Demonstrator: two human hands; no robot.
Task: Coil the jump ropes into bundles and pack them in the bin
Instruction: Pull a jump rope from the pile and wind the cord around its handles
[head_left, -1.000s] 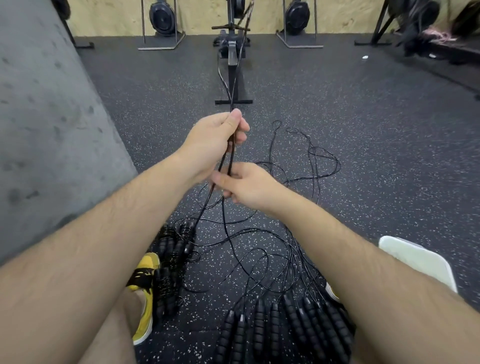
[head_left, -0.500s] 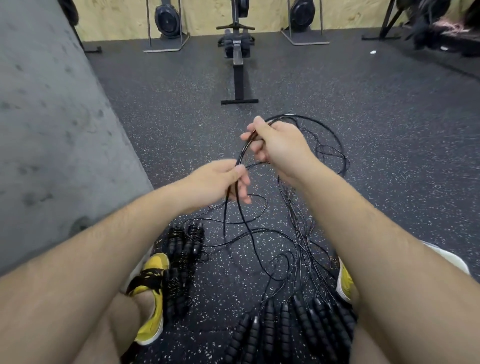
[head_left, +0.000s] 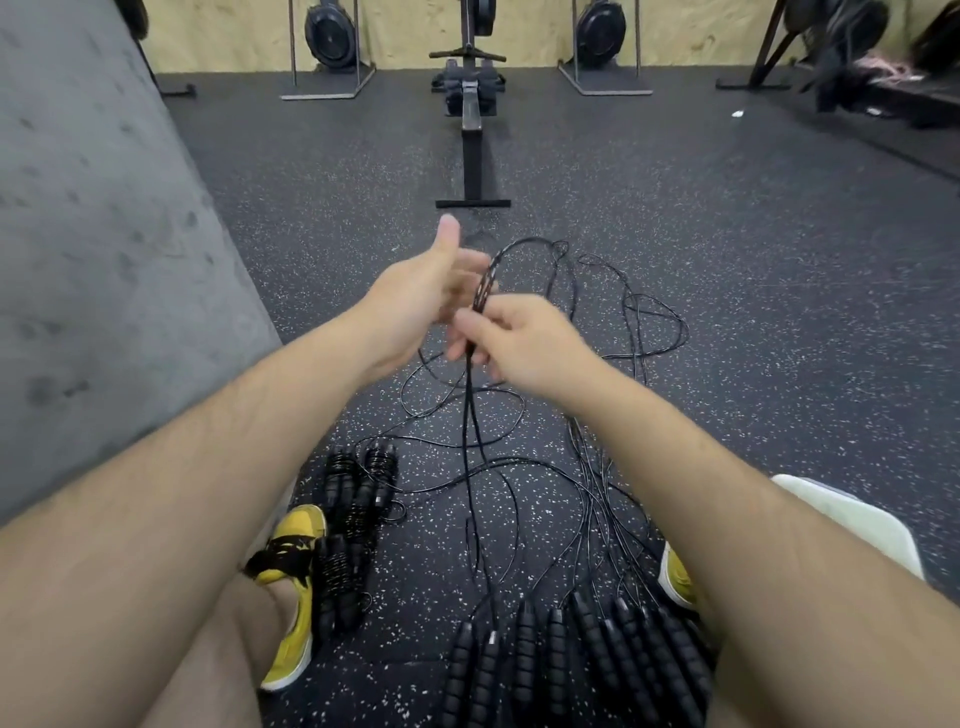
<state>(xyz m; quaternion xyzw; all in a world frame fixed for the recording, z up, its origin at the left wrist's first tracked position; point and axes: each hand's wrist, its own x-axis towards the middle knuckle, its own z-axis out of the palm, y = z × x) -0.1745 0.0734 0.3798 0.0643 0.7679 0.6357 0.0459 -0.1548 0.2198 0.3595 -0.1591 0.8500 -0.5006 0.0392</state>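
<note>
Gym floor (head_left: 727, 291), dark speckled rubber, spreads well beyond my fingers; grey padded wall (head_left: 93, 249) off to their left, rowing machine (head_left: 470, 130) far ahead of them.

Below my fingers, close to my body: a row of foam jump-rope handles (head_left: 571, 654) laid side by side, prob so each rope can be pulled out in turn. Their thin cords (head_left: 597, 478) run up past my fingers to the right & tangle in loose loops (head_left: 649, 322) on the floor. Below-left of my fingers, by my yellow shoe (head_left: 293, 597), sit coiled bundles (head_left: 358, 514), seemingly done but not packed yet.

My right hand (head_left: 524, 348) is clenched on doubled strands of one cord (head_left: 485, 291), pinched between thumb & fingers (head_left: 470, 332); the strands stand up in an arch above the fist and hang down toward the handles. Looks like I'm gathering a loop. My left hand (head_left: 415, 306) is released, palm spread, thumb up, just beside the strands, touching nothing I can see; it's motion-blurred, so finger detail is unclear.

White object (head_left: 857, 519) low right, behind my forearm, is cut off; maybe the bin, can't tell. Which handles belong to the held cord is lost in the tangle.
</note>
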